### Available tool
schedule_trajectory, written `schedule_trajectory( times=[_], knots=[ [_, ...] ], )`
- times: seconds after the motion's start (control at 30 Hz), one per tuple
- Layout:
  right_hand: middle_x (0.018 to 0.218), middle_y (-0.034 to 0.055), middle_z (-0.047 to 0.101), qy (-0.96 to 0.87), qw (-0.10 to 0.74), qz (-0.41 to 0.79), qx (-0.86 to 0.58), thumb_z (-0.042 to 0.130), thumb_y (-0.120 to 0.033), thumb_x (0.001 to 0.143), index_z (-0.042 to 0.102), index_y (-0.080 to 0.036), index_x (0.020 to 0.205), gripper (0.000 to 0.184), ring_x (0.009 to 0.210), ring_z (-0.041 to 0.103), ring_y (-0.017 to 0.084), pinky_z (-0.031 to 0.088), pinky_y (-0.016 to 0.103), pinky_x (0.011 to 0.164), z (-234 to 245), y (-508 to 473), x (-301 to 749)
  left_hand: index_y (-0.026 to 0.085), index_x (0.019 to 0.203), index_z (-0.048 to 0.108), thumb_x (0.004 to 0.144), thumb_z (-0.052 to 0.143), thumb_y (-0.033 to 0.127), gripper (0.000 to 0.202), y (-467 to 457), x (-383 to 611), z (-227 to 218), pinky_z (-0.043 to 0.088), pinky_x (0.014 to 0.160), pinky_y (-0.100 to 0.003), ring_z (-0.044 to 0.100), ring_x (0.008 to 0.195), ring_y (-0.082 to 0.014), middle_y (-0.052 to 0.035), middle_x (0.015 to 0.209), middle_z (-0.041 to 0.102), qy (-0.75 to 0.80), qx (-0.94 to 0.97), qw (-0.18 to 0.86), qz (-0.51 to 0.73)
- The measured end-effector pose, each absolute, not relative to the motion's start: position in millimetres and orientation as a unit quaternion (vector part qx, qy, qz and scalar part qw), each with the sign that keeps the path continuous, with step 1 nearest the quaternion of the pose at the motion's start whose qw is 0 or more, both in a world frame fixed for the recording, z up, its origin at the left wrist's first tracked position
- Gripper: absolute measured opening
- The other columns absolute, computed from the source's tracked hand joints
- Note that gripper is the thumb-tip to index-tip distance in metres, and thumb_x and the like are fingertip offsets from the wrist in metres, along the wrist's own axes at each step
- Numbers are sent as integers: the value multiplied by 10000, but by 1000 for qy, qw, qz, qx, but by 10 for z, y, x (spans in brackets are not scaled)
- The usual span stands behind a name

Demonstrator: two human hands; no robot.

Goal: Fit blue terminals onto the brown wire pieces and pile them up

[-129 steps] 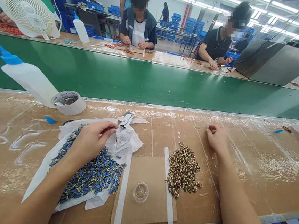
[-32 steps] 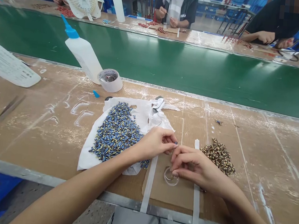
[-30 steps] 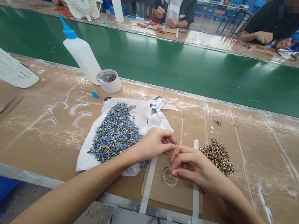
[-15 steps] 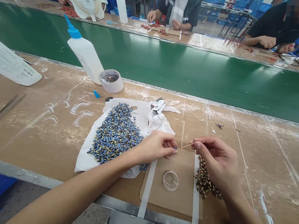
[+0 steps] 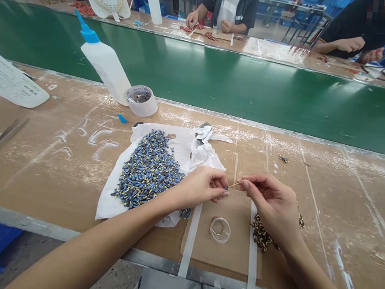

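Left hand pinched a small blue piece; right hand pinched a thin stick, its tip at the piece.
Both grips were closed, thumb against fingers, above a cardboard sheet with white tape strips along two sides; blue piece sat at the left fingertips, mostly hidden. Clear round cup stood on the cardboard, below the hands. Heap of blue-and-yellow pieces lay on white paper to the left; dark-and-beige pile was partly behind the right hand. Farther back on the worktop: tilted blue-tipped bottle beside a tape roll, blue cap near. Co-workers sat across the green strip.
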State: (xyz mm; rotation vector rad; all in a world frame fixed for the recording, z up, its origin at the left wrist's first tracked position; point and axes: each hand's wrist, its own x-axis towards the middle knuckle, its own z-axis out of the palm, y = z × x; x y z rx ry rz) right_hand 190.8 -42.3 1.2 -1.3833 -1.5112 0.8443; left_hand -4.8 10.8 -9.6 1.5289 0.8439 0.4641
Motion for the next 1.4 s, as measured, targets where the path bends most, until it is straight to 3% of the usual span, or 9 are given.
schedule_trajectory(
  times=[0.6,1.07,1.27,1.4],
  knots=[
    [820,19,736,-675,404,278,-551,658,-255,861,687,-214,866,51,713,677,162,516,266,648,66,-426,1889,134,786,592,807,638,208,89,107,-44,-50,492,575,-228,602,571,-110,2,632,619,367,681,605,190],
    [852,44,723,-726,388,250,-509,605,-220,884,630,-215,851,42,753,679,188,515,293,679,115,-444,1876,141,783,615,826,612,198,71,118,-68,-71,454,594,-221,588,599,-106,3,650,608,347,703,593,183],
    [869,51,712,-705,406,275,-512,614,-203,880,636,-208,861,30,783,669,188,517,303,707,112,-449,1868,147,753,585,817,598,162,67,125,-55,-30,417,578,-207,547,585,-97,24,609,567,345,708,588,187],
    [927,59,697,-678,405,380,-482,591,-217,906,644,-214,912,54,867,659,192,519,315,750,224,-450,1944,143,767,594,811,597,160,48,131,-60,-20,413,586,-207,545,593,-100,22,615,575,349,711,583,178]
  ],
)
